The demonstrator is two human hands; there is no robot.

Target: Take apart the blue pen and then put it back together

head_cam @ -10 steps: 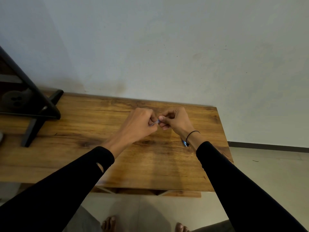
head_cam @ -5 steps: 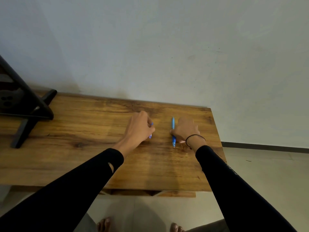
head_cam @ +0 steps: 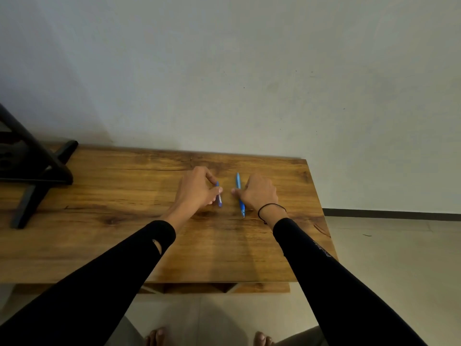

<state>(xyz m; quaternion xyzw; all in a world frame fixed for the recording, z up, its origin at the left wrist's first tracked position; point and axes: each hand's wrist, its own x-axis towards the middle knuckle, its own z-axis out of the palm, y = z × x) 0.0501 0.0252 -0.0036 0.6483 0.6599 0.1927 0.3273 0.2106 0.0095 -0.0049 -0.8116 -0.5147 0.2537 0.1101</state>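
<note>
On the wooden desk, toward its 1 o'clock corner, two blue pen parts are laid parallel. The shorter part is pinched by the left hand; the longer part is held under the curled fingers of the right hand

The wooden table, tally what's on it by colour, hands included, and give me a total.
Blue: 2, the shorter blue pen piece at the left hand and the longer blue pen piece at the right hand.
Black: 1, the black angled stand at the table's left end.
Hands: 2, left hand and right hand.
Total: 5
</note>
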